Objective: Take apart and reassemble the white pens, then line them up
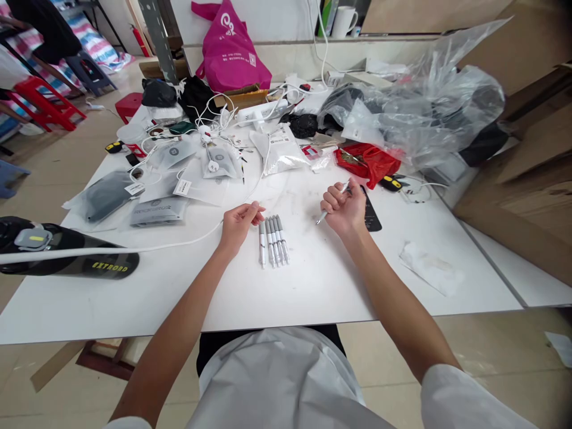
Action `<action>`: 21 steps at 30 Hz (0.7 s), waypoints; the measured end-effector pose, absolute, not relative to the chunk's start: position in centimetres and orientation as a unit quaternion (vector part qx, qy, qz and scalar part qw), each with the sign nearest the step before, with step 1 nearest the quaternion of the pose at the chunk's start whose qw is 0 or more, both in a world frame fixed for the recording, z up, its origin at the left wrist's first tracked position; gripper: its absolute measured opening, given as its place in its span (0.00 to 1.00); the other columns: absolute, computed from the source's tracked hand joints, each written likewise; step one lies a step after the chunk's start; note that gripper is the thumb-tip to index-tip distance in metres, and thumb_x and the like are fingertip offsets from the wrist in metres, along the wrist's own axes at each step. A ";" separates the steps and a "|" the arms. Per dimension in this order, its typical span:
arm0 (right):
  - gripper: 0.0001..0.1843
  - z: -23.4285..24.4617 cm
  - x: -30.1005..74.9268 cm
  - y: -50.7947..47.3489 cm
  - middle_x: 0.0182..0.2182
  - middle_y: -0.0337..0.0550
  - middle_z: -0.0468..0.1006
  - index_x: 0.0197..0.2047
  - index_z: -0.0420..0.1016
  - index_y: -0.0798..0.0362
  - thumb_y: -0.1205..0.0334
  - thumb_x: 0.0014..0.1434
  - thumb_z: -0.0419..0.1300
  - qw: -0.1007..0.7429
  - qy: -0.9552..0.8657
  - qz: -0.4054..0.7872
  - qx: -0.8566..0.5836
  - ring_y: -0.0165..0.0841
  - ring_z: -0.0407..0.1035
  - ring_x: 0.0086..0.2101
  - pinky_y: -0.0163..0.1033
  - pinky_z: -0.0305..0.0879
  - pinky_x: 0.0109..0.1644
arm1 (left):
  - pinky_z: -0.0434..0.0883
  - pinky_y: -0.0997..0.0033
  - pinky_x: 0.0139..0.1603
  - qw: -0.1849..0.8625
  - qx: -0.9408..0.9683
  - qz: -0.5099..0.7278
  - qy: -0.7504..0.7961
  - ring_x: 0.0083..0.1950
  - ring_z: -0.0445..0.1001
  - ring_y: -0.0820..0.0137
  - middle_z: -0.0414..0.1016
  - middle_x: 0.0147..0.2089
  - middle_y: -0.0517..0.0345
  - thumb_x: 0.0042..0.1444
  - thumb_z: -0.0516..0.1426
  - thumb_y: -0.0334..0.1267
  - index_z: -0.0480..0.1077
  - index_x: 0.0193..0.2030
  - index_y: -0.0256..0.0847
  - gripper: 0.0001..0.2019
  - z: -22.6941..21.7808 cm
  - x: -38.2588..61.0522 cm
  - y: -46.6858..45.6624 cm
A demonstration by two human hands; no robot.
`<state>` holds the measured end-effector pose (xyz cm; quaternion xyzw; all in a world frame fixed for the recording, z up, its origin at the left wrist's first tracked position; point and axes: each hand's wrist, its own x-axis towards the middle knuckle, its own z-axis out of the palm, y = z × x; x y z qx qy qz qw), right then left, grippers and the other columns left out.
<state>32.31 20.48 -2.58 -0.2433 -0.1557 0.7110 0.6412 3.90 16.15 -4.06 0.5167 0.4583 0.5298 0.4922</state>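
White table. I had the right hand's fingers curled closed round a pen. Left hand: fingers half-bent, thumb near index, row of pens just beside their tips; couldn't tell if touching.

1. Left hand: bare; behind its wrist, the left forearm is uncovered too.
2. Right hand: likewise bare, with an uncovered right forearm behind it.
3. Well back from the right hand: a loose, pale grey right sleeve, short, softly folded.
4. Well back from the left hand: a pale edge of the left sleeve.
5. Behind and between both hands: a pale grey shirt, creased, with black fabric bordering it, garment unclear.
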 end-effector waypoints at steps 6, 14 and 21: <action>0.23 -3.1 33.6 21.1 0.16 0.27 0.42 0.27 0.44 0.47 0.54 0.72 0.49 0.675 -0.105 0.690 -0.239 0.25 0.38 0.15 0.35 0.41 0.15 | 0.72 0.67 0.41 0.484 0.519 0.530 0.464 0.35 0.74 0.69 0.81 0.33 0.53 0.65 0.64 0.59 0.84 0.39 0.39 0.22 -4.0 4.0 16.2; 0.23 -2.7 33.5 20.9 0.17 0.28 0.47 0.28 0.50 0.47 0.48 0.74 0.49 0.687 -0.131 0.685 -0.205 0.25 0.42 0.16 0.34 0.48 0.16 | 0.71 0.67 0.43 0.386 0.601 0.486 0.503 0.36 0.76 0.67 0.81 0.34 0.55 0.67 0.62 0.54 0.82 0.42 0.41 0.18 -4.2 3.7 16.1; 0.19 -2.9 33.2 20.8 0.18 0.28 0.48 0.29 0.52 0.48 0.53 0.72 0.49 0.690 -0.142 0.679 -0.207 0.25 0.45 0.16 0.33 0.51 0.17 | 0.68 0.65 0.44 0.204 0.727 0.341 0.560 0.36 0.71 0.66 0.78 0.34 0.60 0.64 0.63 0.45 0.75 0.45 0.45 0.08 -5.5 3.1 16.3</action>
